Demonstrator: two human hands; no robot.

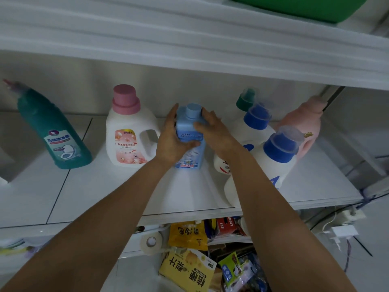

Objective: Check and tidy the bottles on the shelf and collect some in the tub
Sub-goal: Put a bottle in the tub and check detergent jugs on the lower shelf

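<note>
— Blue plastic, pale, with a cap to match: the blue bottle (190,153) stands upright on the shelf (105,186), just right of the pink-capped jug (130,133), its long axis vertical.

— Do we have it from both sides?

— We do. Our left hand (174,140) wraps the side facing the jug, thumb across the label. Our right hand (210,131) curls over the shoulder on the side away from the jug. Both are clamped on it (neither palm is free).

— So neither hand is nearer?

— Equal, we judge. The bottle sits between them, so a lift should run straight up that axis. The jug is just beside our left knuckles, and a white bottle (252,131) crowds the far side.

— And the tub?

— Perhaps the green container (294,7), high above and right of the jug. We cannot tell.
</note>
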